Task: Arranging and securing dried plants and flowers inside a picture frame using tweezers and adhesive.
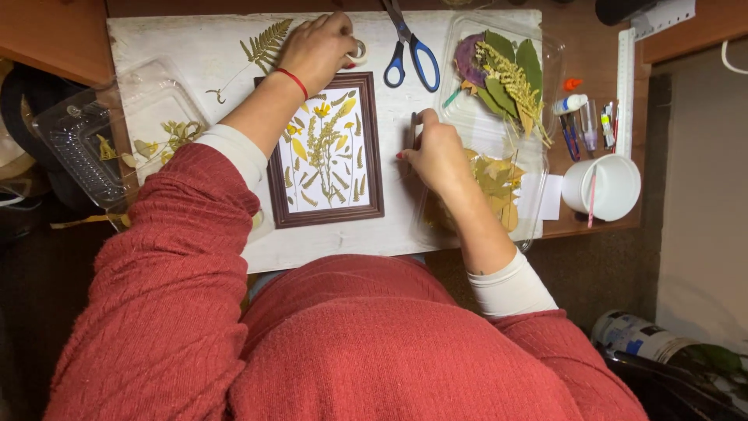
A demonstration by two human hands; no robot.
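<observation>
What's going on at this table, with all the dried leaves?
A person in a red sweater leans over a white board bearing a dark-framed picture of pressed yellow flowers and leaves. The left hand rests on a small tape roll above the frame; the right hand holds a thin dark tool beside the frame's right edge. Blue-handled scissors and clear trays of dried plants lie around.
</observation>
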